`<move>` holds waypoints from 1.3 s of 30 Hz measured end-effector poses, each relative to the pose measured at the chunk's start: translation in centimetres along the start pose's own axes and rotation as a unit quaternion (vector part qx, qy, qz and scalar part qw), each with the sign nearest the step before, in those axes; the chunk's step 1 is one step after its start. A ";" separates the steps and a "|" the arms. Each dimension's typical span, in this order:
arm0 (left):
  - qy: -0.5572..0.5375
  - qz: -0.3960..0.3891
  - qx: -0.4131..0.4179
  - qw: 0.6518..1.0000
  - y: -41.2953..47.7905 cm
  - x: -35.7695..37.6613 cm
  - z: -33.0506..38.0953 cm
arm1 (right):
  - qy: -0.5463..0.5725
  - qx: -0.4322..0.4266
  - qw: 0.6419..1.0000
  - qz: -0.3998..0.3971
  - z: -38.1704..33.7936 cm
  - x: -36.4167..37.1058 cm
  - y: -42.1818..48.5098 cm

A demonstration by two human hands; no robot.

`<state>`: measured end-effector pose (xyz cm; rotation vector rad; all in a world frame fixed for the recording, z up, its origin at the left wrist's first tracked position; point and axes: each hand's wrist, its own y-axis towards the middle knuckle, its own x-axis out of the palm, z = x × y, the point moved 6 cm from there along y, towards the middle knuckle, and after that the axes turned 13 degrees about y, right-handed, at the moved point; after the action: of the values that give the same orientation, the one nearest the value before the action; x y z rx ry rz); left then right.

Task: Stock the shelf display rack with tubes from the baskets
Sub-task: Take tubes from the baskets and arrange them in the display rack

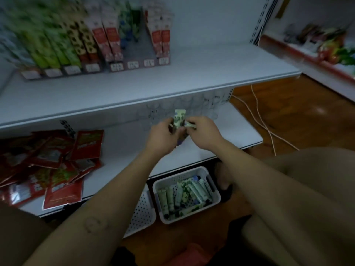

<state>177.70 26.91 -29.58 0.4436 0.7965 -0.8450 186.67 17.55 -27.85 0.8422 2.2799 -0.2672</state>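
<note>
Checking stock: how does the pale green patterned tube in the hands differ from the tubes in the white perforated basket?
The pale green patterned tube stands upright; the basket tubes lie jumbled. The held tube is above the lower shelf; the basket tubes, at floor level. Both show green print.

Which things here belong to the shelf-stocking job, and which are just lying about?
Job: held tubes, left hand, right hand, white basket, basket tubes, display rack.
Lying about: red packets, white cable.

Heap of red packets point(55, 166), white cable point(263, 120) across wooden floor point(307, 116), blurred colourful goods point(334, 50) far right
</note>
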 end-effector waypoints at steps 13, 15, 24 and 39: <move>0.015 0.210 0.107 0.972 2.6 -20.1 8.8 | 0.056 -0.198 0.976 0.074 -18.5 -10.0 4.1; -0.004 0.225 0.125 0.966 3.2 -22.2 9.0 | 0.041 -0.216 0.973 0.074 -20.4 -10.5 5.1; 0.045 0.246 0.076 0.965 7.1 -27.9 7.4 | 0.006 -0.250 0.964 0.091 -23.4 -12.5 11.5; 0.127 0.259 0.078 0.954 15.9 -31.3 6.6 | -0.093 -0.269 0.958 0.044 -25.3 -8.6 25.7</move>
<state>180.57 47.52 -0.59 0.8731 0.7992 -0.3617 194.44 43.21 -2.24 0.5980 1.9852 0.2968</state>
